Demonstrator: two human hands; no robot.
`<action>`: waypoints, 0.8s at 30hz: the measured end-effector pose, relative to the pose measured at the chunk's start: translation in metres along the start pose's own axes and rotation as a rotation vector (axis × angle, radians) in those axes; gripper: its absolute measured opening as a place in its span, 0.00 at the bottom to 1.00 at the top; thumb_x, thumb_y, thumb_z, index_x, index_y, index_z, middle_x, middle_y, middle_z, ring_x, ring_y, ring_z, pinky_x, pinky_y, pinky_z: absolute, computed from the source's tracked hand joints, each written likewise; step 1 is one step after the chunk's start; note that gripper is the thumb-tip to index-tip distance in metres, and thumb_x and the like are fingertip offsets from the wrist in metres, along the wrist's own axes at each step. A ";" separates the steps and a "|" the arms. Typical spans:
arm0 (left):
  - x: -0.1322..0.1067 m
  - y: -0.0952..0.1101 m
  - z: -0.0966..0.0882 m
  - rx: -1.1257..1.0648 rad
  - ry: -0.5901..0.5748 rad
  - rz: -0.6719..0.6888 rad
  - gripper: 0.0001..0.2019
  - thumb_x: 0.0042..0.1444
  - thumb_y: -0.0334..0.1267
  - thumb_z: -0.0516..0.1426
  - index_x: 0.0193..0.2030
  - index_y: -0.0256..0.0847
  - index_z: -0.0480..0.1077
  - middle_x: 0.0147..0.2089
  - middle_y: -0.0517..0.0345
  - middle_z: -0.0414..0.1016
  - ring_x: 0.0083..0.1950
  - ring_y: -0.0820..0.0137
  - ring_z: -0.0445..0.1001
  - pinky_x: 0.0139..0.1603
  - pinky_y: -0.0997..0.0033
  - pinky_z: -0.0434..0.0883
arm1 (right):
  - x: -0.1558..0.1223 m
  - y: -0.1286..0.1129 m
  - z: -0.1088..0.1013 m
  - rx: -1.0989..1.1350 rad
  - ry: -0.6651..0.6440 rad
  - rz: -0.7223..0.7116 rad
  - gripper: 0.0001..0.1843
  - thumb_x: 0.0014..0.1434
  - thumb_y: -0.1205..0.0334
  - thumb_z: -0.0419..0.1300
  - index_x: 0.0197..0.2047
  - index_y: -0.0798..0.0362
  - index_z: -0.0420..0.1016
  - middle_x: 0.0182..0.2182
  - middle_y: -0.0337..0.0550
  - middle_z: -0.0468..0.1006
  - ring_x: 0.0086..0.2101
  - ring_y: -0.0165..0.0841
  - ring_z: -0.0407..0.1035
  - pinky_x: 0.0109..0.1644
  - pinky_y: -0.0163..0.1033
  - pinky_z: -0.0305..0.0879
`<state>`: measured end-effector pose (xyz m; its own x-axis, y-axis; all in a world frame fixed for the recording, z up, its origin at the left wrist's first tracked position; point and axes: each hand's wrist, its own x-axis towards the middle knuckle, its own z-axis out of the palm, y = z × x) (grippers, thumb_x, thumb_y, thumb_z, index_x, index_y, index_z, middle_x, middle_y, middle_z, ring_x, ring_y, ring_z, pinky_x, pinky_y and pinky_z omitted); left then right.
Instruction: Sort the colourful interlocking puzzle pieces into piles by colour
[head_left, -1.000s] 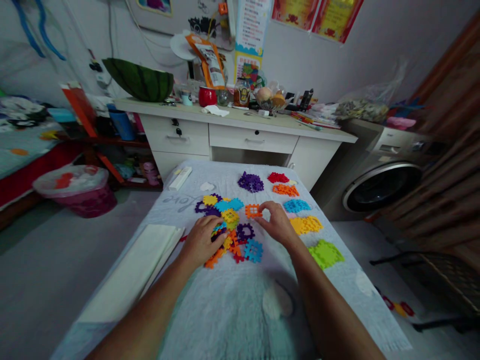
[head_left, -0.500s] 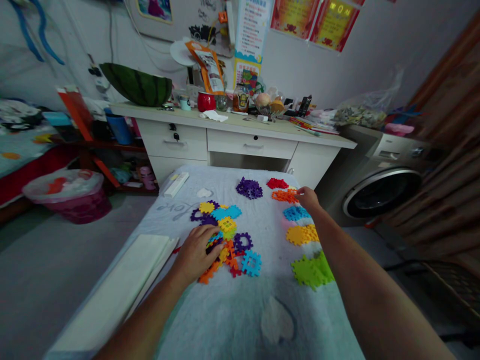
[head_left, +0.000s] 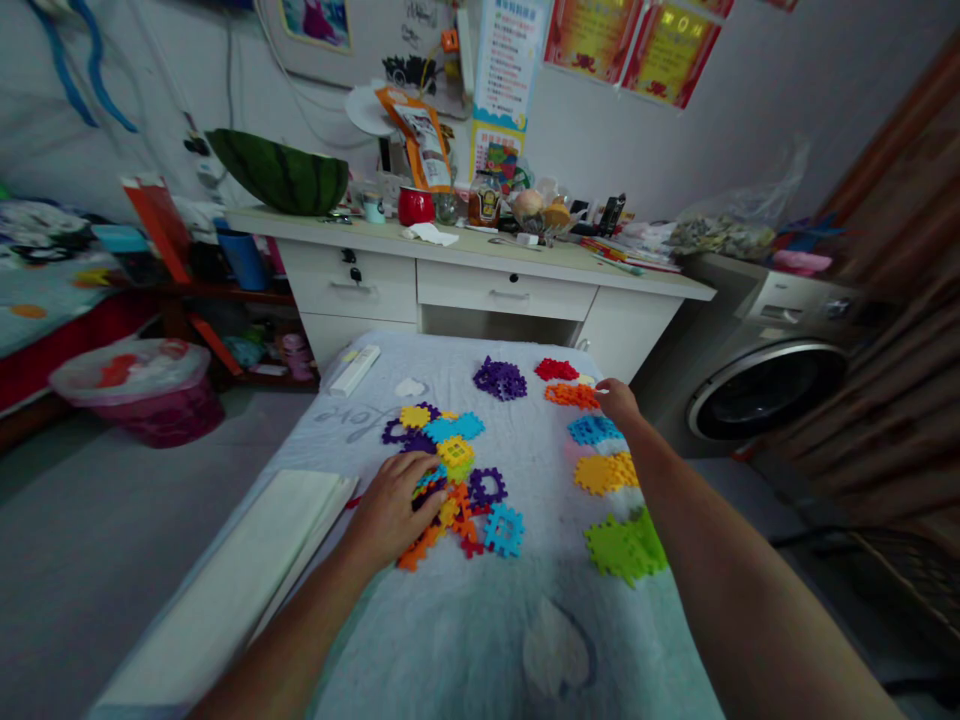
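Observation:
My left hand (head_left: 394, 507) rests on the left edge of a mixed heap of plastic interlocking pieces, thumb apart from the fingers. Under and beside it lie orange pieces (head_left: 421, 550), a yellow square piece (head_left: 455, 451), a purple frame piece (head_left: 487, 487) and a blue frame piece (head_left: 504, 529). My right hand (head_left: 619, 402) reaches to the right edge of the orange pile (head_left: 570, 396), its fingers drawn together. Something pale shows at those fingertips, too small to make out. Piles of red (head_left: 556, 370), blue (head_left: 594, 430), yellow (head_left: 604, 472) and green pieces (head_left: 626, 547) line the right side.
A purple pile (head_left: 500, 379) sits toward the far end of the cloth-covered table (head_left: 555, 640). Folded white material (head_left: 225, 580) and a long white box (head_left: 355, 371) lie along the left edge. Beyond stand a white desk (head_left: 480, 285) and a washing machine (head_left: 780, 350).
The view has shifted very slightly. Both hands stay at the same places, and the piles look the same.

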<state>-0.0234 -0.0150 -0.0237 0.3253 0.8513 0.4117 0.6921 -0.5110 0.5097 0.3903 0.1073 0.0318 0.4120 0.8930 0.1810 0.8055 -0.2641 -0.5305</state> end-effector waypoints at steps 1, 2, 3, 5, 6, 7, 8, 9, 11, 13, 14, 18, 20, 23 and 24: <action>0.000 0.000 0.000 -0.002 -0.001 0.003 0.15 0.58 0.42 0.58 0.51 0.43 0.72 0.53 0.50 0.74 0.55 0.58 0.71 0.58 0.54 0.68 | -0.002 -0.003 -0.003 -0.003 0.018 0.012 0.09 0.52 0.64 0.63 0.39 0.54 0.78 0.32 0.45 0.79 0.32 0.34 0.71 0.36 0.37 0.64; 0.000 -0.001 0.000 -0.004 -0.001 0.005 0.15 0.58 0.42 0.58 0.51 0.43 0.72 0.53 0.51 0.74 0.55 0.58 0.71 0.58 0.54 0.68 | -0.005 -0.008 -0.006 -0.001 0.037 0.010 0.10 0.53 0.65 0.62 0.40 0.54 0.78 0.33 0.46 0.79 0.33 0.35 0.71 0.37 0.37 0.64; 0.000 -0.001 0.000 -0.007 0.000 0.005 0.15 0.58 0.43 0.58 0.51 0.42 0.72 0.52 0.51 0.74 0.55 0.58 0.71 0.58 0.54 0.68 | -0.009 -0.014 -0.009 0.010 0.054 -0.010 0.11 0.53 0.66 0.61 0.41 0.55 0.77 0.35 0.46 0.79 0.35 0.35 0.72 0.39 0.38 0.65; 0.001 0.000 0.000 -0.017 0.005 -0.002 0.15 0.58 0.45 0.58 0.50 0.42 0.72 0.52 0.51 0.75 0.54 0.58 0.71 0.57 0.53 0.69 | -0.023 -0.030 -0.013 0.053 0.073 -0.105 0.11 0.54 0.66 0.60 0.41 0.55 0.77 0.38 0.47 0.79 0.39 0.35 0.72 0.44 0.39 0.65; 0.001 0.001 0.000 -0.024 0.006 -0.007 0.16 0.59 0.46 0.57 0.50 0.42 0.72 0.52 0.51 0.75 0.54 0.58 0.71 0.57 0.53 0.69 | -0.034 -0.040 -0.014 0.083 0.064 -0.170 0.10 0.55 0.66 0.59 0.41 0.56 0.77 0.39 0.47 0.78 0.40 0.36 0.71 0.45 0.39 0.65; 0.001 0.001 -0.001 -0.032 0.006 -0.011 0.16 0.59 0.47 0.57 0.50 0.42 0.72 0.51 0.51 0.75 0.54 0.58 0.71 0.57 0.53 0.69 | -0.047 -0.050 -0.014 0.117 0.039 -0.227 0.10 0.55 0.65 0.59 0.41 0.55 0.77 0.39 0.47 0.78 0.41 0.35 0.71 0.46 0.40 0.65; 0.002 0.002 -0.001 -0.042 0.005 -0.014 0.17 0.59 0.48 0.57 0.50 0.42 0.73 0.51 0.51 0.75 0.54 0.58 0.71 0.57 0.53 0.69 | -0.062 -0.060 -0.012 0.154 -0.019 -0.290 0.10 0.56 0.65 0.59 0.41 0.55 0.76 0.39 0.46 0.78 0.40 0.35 0.71 0.46 0.40 0.65; 0.002 0.003 -0.002 -0.051 0.004 -0.016 0.17 0.60 0.49 0.56 0.50 0.41 0.73 0.51 0.50 0.74 0.54 0.59 0.71 0.57 0.54 0.69 | -0.079 -0.069 -0.010 0.182 -0.088 -0.361 0.09 0.56 0.65 0.59 0.41 0.54 0.76 0.39 0.45 0.78 0.40 0.35 0.71 0.47 0.40 0.65; 0.002 0.004 -0.003 -0.067 0.001 -0.020 0.17 0.61 0.47 0.55 0.50 0.41 0.72 0.53 0.50 0.73 0.56 0.59 0.70 0.59 0.54 0.67 | -0.118 -0.084 -0.002 0.206 -0.259 -0.479 0.10 0.57 0.64 0.60 0.43 0.53 0.76 0.40 0.45 0.78 0.40 0.35 0.71 0.45 0.39 0.66; 0.001 0.005 -0.004 -0.081 -0.001 -0.032 0.15 0.61 0.43 0.53 0.51 0.40 0.72 0.56 0.49 0.72 0.59 0.59 0.69 0.62 0.53 0.66 | -0.155 -0.093 0.008 0.177 -0.436 -0.557 0.11 0.58 0.63 0.60 0.44 0.53 0.75 0.40 0.46 0.78 0.39 0.34 0.71 0.45 0.39 0.66; 0.001 0.005 -0.005 -0.090 -0.002 -0.037 0.15 0.60 0.40 0.53 0.51 0.40 0.72 0.57 0.49 0.71 0.60 0.59 0.68 0.63 0.54 0.65 | -0.171 -0.095 0.013 0.147 -0.483 -0.605 0.12 0.57 0.64 0.60 0.45 0.53 0.75 0.42 0.46 0.78 0.41 0.35 0.71 0.47 0.40 0.65; 0.001 0.005 -0.006 -0.114 -0.011 -0.030 0.19 0.53 0.32 0.51 0.52 0.39 0.72 0.61 0.49 0.67 0.63 0.59 0.66 0.66 0.55 0.63 | -0.206 -0.096 0.033 0.057 -0.479 -0.677 0.23 0.52 0.75 0.56 0.52 0.55 0.73 0.49 0.50 0.76 0.50 0.39 0.68 0.56 0.43 0.61; 0.001 0.005 -0.006 -0.109 -0.016 -0.026 0.21 0.50 0.30 0.51 0.52 0.38 0.72 0.61 0.48 0.66 0.63 0.59 0.65 0.67 0.55 0.62 | -0.207 -0.094 0.039 0.040 -0.475 -0.673 0.27 0.49 0.79 0.53 0.53 0.55 0.72 0.50 0.49 0.76 0.50 0.38 0.68 0.57 0.43 0.59; 0.001 0.005 -0.005 -0.083 -0.013 -0.026 0.22 0.49 0.30 0.51 0.52 0.38 0.71 0.61 0.48 0.67 0.63 0.59 0.65 0.67 0.54 0.62 | -0.201 -0.089 0.045 0.068 -0.476 -0.673 0.29 0.49 0.79 0.53 0.53 0.55 0.72 0.50 0.49 0.76 0.50 0.37 0.67 0.58 0.43 0.58; 0.002 0.005 -0.005 -0.071 -0.010 -0.027 0.21 0.50 0.30 0.52 0.52 0.38 0.71 0.60 0.48 0.67 0.62 0.59 0.66 0.67 0.54 0.63 | -0.198 -0.087 0.047 0.087 -0.475 -0.675 0.29 0.49 0.79 0.54 0.54 0.55 0.71 0.50 0.49 0.75 0.50 0.37 0.67 0.58 0.43 0.58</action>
<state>-0.0225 -0.0170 -0.0162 0.3138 0.8657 0.3900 0.6534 -0.4949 0.5728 0.2189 -0.0297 0.0034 -0.3877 0.9133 0.1244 0.7710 0.3953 -0.4993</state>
